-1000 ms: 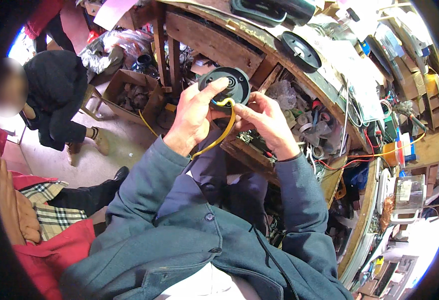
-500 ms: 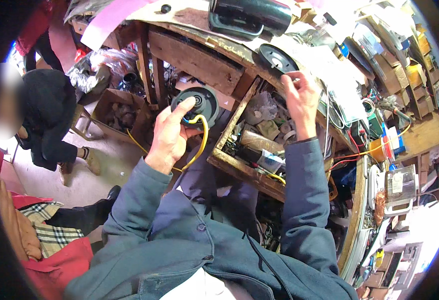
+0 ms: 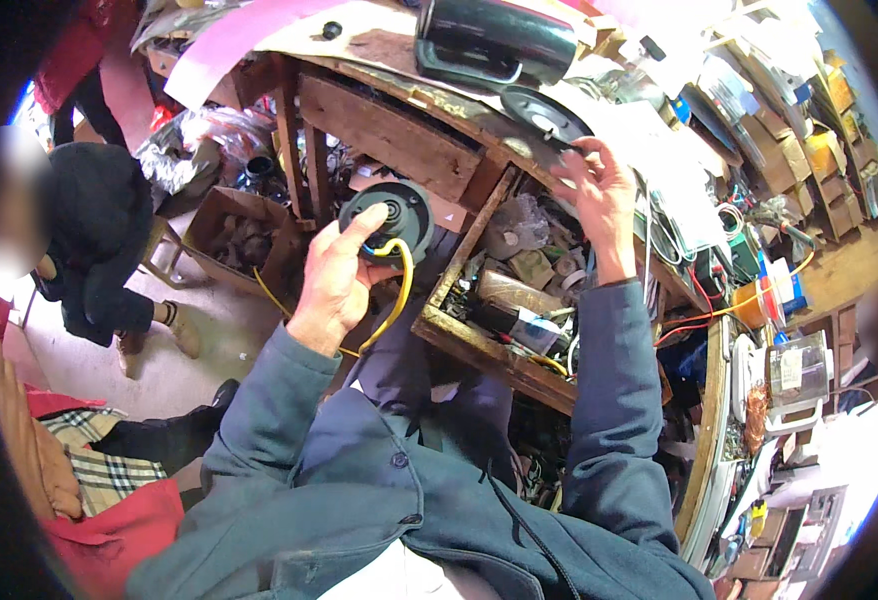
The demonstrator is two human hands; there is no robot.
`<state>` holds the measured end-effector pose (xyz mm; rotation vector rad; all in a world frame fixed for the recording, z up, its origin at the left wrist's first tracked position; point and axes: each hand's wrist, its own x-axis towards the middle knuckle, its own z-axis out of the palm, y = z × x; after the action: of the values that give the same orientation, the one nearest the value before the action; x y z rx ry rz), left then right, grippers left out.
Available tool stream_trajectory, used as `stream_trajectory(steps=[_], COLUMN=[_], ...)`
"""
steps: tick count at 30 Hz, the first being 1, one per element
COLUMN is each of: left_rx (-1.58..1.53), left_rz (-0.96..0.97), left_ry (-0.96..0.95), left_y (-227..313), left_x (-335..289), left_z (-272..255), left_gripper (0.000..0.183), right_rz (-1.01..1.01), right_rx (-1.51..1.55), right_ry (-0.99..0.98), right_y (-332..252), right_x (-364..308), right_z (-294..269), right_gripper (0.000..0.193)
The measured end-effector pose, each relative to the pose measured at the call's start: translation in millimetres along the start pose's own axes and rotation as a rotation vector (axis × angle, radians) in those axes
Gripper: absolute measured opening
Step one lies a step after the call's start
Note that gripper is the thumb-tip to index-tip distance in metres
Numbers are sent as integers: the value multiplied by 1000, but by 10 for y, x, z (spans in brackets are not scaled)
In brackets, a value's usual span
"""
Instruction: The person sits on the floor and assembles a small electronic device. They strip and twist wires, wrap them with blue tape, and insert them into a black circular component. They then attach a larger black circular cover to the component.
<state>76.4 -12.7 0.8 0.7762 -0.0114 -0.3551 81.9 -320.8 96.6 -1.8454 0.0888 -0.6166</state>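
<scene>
My left hand is closed around a round black appliance base, thumb pressed on its raised ring-shaped centre. A yellow cable leaves the base beside my fingers and hangs in a loop. At the bench edge, my right hand has its fingertips on the near right rim of a round black plate. The plate looks tilted, and my fingers cover part of its rim. A black kettle-like vessel with a handle lies on its side on the bench just beyond.
Below my right hand, an open wooden drawer is full of loose parts. A cardboard box of parts stands on the floor at left, near a seated person in black. Wires, boxes and a clear plastic container crowd the right.
The round black plate has shifted slightly left and looks more tilted, with my right fingers moved onto its rim. My left hand keeps hold of the base, almost unmoved.
</scene>
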Motion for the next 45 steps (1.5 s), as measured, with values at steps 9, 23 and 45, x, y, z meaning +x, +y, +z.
stream_trajectory(steps=[9,23,45], left_rx=[14,-73,-264], left_rz=[10,-59,-116], left_ry=[-8,135,134], left_y=[36,-403,-292], left_x=[-32,-100,-176], left_z=[185,55,-234], left_gripper=[23,22,24], right_rz=[8,-736,-504], right_rx=[122,-742,-415], right_ry=[-96,-239,-563], right_y=[-186,-449,-529], right_x=[-620,-1427,-1252], right_z=[180,1136,1159], right_gripper=[16,46,62])
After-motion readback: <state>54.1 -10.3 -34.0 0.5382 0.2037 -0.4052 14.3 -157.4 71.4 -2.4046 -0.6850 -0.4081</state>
